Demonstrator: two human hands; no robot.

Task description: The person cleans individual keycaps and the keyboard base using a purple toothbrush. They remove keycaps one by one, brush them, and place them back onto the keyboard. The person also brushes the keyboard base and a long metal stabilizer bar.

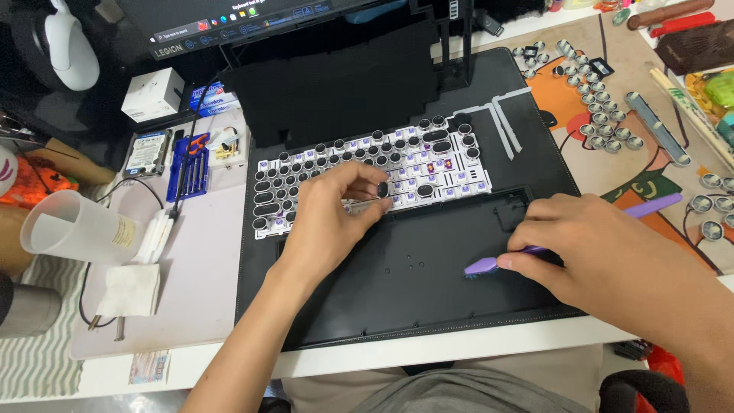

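Note:
A keyboard plate (367, 172) with purple switches and several round black keycaps lies on a black mat (397, 275). My left hand (329, 218) rests on its front edge and pinches one round black keycap (382, 189) between thumb and forefinger. My right hand (592, 256) is lower right on the mat, gripping a purple toothbrush (489, 265) whose bristle head points left and touches the empty black keyboard case (413, 264).
Several loose round keycaps (600, 115) lie on the desk mat at upper right. At left stand a clear plastic cup (73, 229), a folded tissue (130, 289), a blue screwdriver set (189, 164) and a small white box (153, 93). A monitor edge (229, 19) runs along the top.

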